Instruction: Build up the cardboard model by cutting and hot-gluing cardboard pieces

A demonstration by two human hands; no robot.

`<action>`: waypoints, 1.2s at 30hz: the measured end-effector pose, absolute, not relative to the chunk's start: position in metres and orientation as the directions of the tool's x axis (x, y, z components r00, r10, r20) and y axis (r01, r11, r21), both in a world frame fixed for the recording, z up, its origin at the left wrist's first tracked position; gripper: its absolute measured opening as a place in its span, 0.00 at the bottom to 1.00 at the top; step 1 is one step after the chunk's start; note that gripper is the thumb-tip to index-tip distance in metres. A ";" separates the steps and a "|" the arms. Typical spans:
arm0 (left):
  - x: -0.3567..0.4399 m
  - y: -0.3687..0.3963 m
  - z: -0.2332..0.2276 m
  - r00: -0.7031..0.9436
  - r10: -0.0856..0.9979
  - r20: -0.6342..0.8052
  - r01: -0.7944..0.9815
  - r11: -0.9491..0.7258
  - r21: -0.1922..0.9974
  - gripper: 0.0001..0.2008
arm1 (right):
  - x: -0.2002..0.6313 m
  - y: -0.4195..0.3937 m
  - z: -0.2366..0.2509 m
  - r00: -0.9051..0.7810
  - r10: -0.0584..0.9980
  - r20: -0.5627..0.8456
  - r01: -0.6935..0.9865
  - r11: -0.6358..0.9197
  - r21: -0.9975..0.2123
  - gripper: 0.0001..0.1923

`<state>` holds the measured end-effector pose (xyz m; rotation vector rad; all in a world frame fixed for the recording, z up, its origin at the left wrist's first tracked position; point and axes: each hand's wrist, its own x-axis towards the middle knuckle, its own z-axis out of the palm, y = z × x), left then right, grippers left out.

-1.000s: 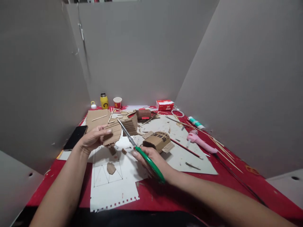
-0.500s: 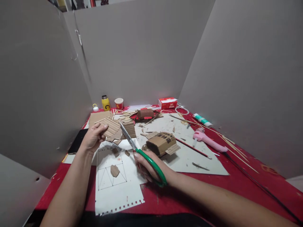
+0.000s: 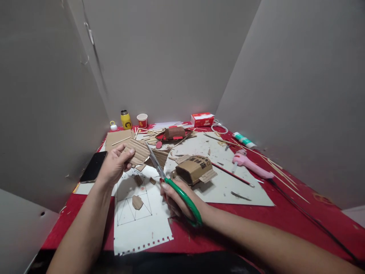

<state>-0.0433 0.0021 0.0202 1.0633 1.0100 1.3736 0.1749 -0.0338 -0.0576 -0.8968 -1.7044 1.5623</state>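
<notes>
My left hand (image 3: 118,160) pinches a piece of corrugated cardboard (image 3: 138,151) between thumb and fingers, held above the table. Green-handled scissors (image 3: 182,198) are in my right hand (image 3: 178,201), their blades pointing up and away at the cardboard's right edge. Whether the blades touch the cardboard I cannot tell. Below lies a sheet of paper (image 3: 142,238) with a ruled line drawing, and small cardboard scraps (image 3: 137,202) rest on it. Right of the scissors sits a folded cardboard shape (image 3: 196,169) with printed characters. Another cardboard piece (image 3: 159,158) shows behind the blades.
A pink glue gun (image 3: 252,166) with a black cord lies at right, near thin wooden sticks (image 3: 285,179) and a pencil (image 3: 234,175). A brown model boat (image 3: 175,133), paper cup (image 3: 142,120), yellow bottle (image 3: 126,120) and red tissue pack (image 3: 202,119) stand at the back. A phone (image 3: 94,166) lies left.
The view has tilted down slightly. The cardboard in my left hand has turned a little and shifted right, and the scissors stay close to its right edge.
</notes>
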 end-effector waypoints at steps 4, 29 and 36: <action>-0.036 0.002 0.018 -0.057 0.998 0.029 -0.290 -0.044 0.956 0.19 | 0.172 -0.036 -0.060 -0.525 0.851 0.009 0.044 0.038 -0.998 0.28; -0.034 -0.002 0.018 -0.095 0.994 0.051 -0.242 -0.072 0.968 0.15 | 0.178 -0.031 -0.057 -0.547 0.835 -0.050 0.056 -0.023 -0.998 0.31; -0.027 -0.005 0.012 -0.022 0.999 0.033 -0.173 -0.037 0.984 0.17 | 0.182 -0.029 -0.053 -0.580 0.807 0.105 0.143 0.228 -0.963 0.28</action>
